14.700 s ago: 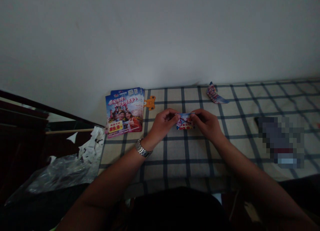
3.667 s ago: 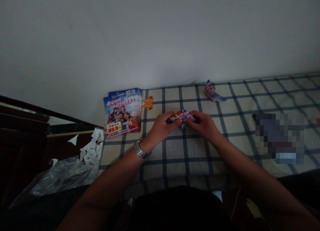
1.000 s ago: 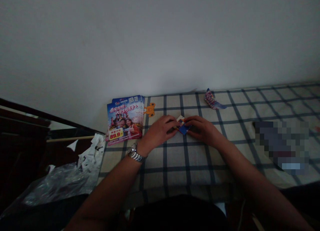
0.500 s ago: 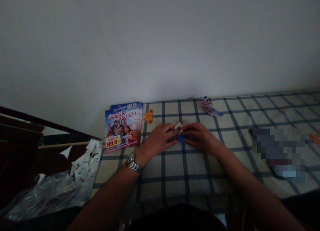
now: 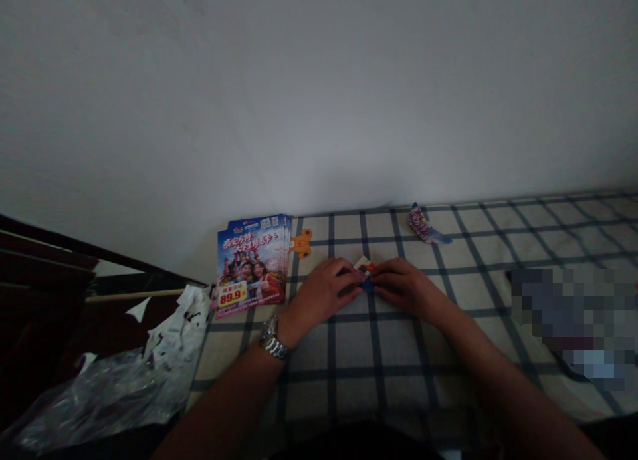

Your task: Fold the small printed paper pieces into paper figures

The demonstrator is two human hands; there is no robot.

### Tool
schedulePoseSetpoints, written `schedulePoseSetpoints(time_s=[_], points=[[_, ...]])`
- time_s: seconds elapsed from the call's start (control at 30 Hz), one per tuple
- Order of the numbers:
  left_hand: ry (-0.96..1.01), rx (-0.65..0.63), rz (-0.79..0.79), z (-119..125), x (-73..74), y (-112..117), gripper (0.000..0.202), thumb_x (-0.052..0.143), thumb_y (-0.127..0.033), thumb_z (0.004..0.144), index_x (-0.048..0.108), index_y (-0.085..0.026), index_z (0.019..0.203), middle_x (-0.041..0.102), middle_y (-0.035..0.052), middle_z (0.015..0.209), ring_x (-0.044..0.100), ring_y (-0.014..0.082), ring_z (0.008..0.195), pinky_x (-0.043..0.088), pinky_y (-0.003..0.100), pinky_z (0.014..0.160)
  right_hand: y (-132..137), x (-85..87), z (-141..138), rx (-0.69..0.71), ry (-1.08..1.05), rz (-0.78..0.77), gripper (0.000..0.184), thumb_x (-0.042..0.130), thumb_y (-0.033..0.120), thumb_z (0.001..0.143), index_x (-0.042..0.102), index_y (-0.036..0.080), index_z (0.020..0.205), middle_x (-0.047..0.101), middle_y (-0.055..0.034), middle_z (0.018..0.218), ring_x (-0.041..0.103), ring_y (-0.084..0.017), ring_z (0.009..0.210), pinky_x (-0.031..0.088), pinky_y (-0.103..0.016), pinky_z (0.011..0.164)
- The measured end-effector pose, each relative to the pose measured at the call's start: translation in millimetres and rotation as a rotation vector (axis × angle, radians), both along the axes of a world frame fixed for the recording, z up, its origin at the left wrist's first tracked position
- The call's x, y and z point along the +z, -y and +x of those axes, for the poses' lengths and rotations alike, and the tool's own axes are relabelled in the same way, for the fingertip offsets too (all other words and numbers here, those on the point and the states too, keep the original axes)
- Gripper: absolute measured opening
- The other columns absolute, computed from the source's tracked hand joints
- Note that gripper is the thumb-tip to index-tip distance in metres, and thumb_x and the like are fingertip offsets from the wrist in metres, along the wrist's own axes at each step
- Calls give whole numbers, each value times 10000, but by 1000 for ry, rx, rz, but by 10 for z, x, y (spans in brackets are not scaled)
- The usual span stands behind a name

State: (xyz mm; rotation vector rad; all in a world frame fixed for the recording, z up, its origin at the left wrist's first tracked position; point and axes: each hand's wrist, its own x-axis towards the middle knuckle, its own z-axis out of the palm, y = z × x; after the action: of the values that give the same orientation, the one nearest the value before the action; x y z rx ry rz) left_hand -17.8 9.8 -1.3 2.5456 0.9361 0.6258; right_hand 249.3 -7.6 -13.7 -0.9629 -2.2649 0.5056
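Note:
A small piece of folded paper [image 5: 367, 270], printed in white, orange and blue, lies on the checked cloth between my hands. My left hand [image 5: 329, 288] pinches its left side; a metal watch [image 5: 272, 339] circles that wrist. On the other side, my right hand [image 5: 406, 287] has its fingertips closed on the paper's right edge. The fingers hide part of the folds. To the left of my hands sits a stack of printed flyers [image 5: 252, 267]. Farther back and to the right is another folded paper piece [image 5: 425, 226], coloured pink and blue.
A white wall [image 5: 349, 101] rises behind the blue-and-white checked cloth [image 5: 353, 373]. A pixelated dark object [image 5: 563, 320] lies at the right. Crumpled clear plastic [image 5: 109, 393] and torn white paper [image 5: 182, 324] are at lower left, beside the cloth's edge.
The view has shifted a little, so everything appears slightly lower and farther right. Both hands keep hold of the folded paper, whose lower blue part now shows less.

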Motion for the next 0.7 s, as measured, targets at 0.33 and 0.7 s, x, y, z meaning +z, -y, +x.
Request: schedulePoseSetpoints(time_s=[0.33, 0.7], points=[[12, 35, 4, 19, -10, 9, 171, 636, -325, 1030, 698, -231, 1158, 678, 63, 1163, 639, 224, 1094, 549, 407, 978, -15, -40, -36, -53, -9, -45, 164, 659, 249, 1001, 722, 260, 1152, 742, -82, 1136, 705, -240, 1069, 592, -416, 946], [0, 128, -34, 28, 9, -2, 150, 636, -308, 1030, 733, -231, 1115, 711, 54, 1056, 663, 216, 1000, 541, 382, 898, -7, 4, -137, -124, -1, -52, 119, 608, 252, 1022, 688, 250, 1110, 744, -92, 1068, 706, -259, 1019, 584, -434, 914]])
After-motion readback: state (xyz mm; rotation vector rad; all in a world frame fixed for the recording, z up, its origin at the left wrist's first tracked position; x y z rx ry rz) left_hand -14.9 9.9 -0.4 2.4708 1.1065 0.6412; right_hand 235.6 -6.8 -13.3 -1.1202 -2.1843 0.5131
